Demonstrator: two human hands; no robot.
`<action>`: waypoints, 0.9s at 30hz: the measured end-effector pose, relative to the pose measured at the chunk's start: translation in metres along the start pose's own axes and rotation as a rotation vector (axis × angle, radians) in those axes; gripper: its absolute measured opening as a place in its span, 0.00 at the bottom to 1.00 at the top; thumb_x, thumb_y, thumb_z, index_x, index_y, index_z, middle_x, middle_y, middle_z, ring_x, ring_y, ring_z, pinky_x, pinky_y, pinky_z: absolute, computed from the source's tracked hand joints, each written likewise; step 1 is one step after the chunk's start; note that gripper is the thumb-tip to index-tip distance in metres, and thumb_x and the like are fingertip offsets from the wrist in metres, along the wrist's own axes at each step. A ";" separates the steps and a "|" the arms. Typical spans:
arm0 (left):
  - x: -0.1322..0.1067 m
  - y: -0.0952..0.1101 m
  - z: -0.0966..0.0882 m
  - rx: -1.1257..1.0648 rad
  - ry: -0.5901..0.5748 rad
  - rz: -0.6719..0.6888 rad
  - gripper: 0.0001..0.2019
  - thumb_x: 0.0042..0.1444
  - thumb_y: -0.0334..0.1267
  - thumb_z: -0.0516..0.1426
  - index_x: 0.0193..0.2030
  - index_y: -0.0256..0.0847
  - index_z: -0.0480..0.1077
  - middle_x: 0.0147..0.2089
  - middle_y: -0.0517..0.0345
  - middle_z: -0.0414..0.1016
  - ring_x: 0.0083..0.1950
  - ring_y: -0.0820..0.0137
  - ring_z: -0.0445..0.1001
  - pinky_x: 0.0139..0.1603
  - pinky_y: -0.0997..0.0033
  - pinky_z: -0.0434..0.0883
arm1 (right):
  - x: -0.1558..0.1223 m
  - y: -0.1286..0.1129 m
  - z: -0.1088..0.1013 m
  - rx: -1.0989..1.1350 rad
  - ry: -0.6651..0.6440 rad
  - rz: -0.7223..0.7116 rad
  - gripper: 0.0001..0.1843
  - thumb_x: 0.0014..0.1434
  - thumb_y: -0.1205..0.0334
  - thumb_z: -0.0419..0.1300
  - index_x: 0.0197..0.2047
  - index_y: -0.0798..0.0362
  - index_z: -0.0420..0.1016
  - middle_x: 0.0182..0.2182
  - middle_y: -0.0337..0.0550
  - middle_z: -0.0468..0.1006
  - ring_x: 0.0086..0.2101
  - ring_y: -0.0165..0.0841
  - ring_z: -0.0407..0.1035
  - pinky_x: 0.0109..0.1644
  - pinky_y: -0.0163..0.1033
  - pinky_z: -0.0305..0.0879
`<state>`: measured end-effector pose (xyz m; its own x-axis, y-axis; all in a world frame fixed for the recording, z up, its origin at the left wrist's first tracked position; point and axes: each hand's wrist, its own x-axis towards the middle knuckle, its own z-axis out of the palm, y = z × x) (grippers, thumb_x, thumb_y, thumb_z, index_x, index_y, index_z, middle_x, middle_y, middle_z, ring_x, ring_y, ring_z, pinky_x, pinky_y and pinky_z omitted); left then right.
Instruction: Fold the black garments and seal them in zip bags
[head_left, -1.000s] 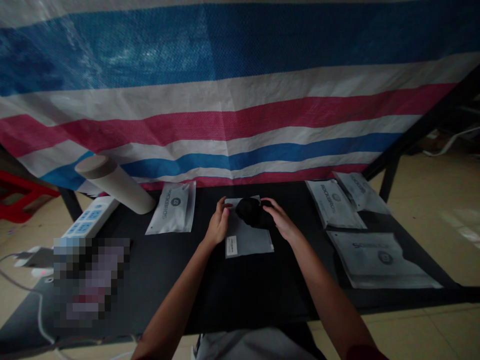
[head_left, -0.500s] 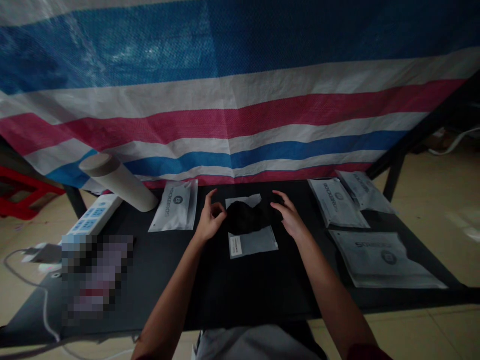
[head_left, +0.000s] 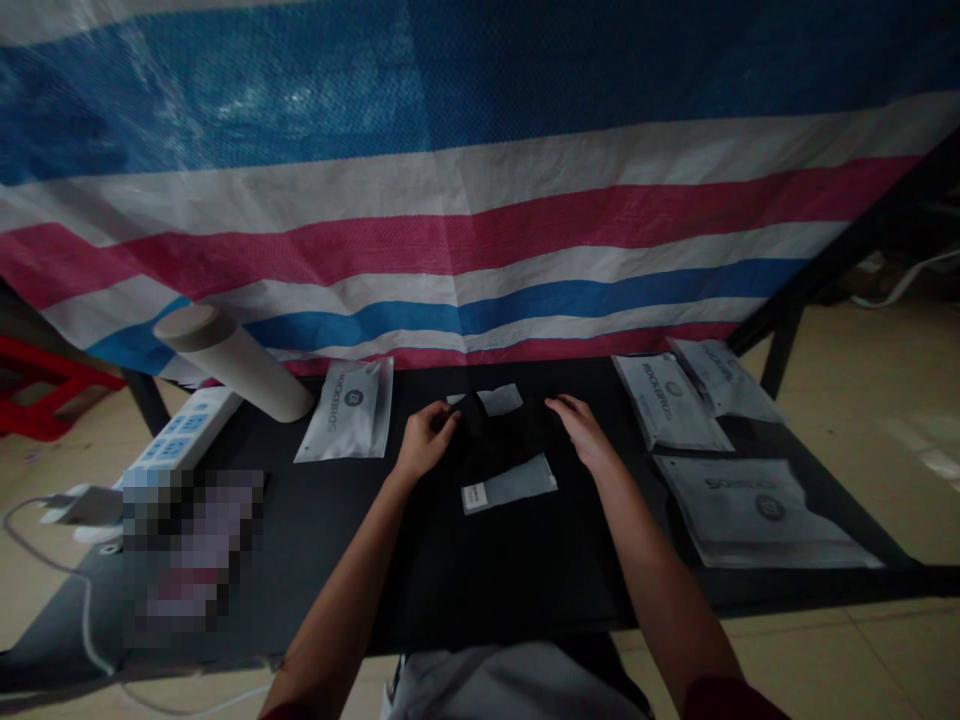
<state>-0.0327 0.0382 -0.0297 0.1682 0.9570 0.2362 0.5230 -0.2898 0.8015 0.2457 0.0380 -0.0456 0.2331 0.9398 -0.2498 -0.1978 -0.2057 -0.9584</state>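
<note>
A black piece of cloth [head_left: 501, 440] lies spread across a grey plastic pouch [head_left: 511, 484] in the middle of the black table [head_left: 480, 570]. My left hand [head_left: 422, 442] pinches the cloth's left edge with curled fingers. My right hand [head_left: 583, 432] rests on the cloth's right edge, fingers bent down onto it. Only the pouch's top corner and lower strip with a white label show past the cloth.
Another branded pouch [head_left: 349, 410] lies left of my hands, and a cardboard tube [head_left: 234, 360] and a white power strip [head_left: 184, 432] sit further left. Several pouches [head_left: 671, 402] and a bigger bag [head_left: 757, 510] lie at right. A striped tarp [head_left: 480, 200] hangs behind.
The bunched black cloth has been pulled out flat and wider over the pouch. Both hands moved apart to its left and right edges and closed on them.
</note>
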 end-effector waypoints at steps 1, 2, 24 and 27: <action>0.001 -0.005 0.001 0.007 0.065 -0.048 0.12 0.60 0.45 0.53 0.32 0.39 0.67 0.26 0.62 0.67 0.28 0.73 0.66 0.30 0.74 0.63 | 0.000 -0.001 0.000 -0.021 0.008 0.002 0.11 0.45 0.54 0.68 0.30 0.50 0.77 0.28 0.38 0.78 0.32 0.34 0.68 0.34 0.35 0.59; 0.002 -0.010 0.001 0.011 0.138 -0.090 0.13 0.60 0.46 0.52 0.32 0.39 0.67 0.26 0.62 0.67 0.27 0.73 0.66 0.29 0.74 0.63 | -0.001 -0.002 -0.001 -0.052 0.026 0.003 0.11 0.45 0.53 0.68 0.30 0.51 0.78 0.27 0.38 0.78 0.30 0.34 0.68 0.32 0.35 0.58; 0.003 0.010 -0.018 0.004 -0.168 0.093 0.10 0.61 0.42 0.53 0.37 0.40 0.71 0.39 0.54 0.77 0.43 0.65 0.75 0.47 0.65 0.70 | 0.000 -0.017 -0.010 -0.058 -0.009 -0.233 0.06 0.43 0.59 0.63 0.27 0.50 0.75 0.43 0.44 0.80 0.45 0.40 0.70 0.49 0.41 0.63; 0.002 0.016 -0.019 -0.129 -0.233 0.033 0.14 0.62 0.48 0.52 0.40 0.39 0.71 0.39 0.53 0.77 0.40 0.67 0.75 0.42 0.68 0.71 | -0.008 -0.027 -0.009 0.113 -0.166 -0.070 0.11 0.47 0.52 0.61 0.31 0.50 0.69 0.34 0.43 0.82 0.34 0.37 0.73 0.39 0.39 0.66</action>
<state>-0.0397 0.0355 -0.0057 0.3794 0.9142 0.1426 0.4058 -0.3029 0.8623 0.2581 0.0333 -0.0190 0.0917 0.9847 -0.1480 -0.2941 -0.1152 -0.9488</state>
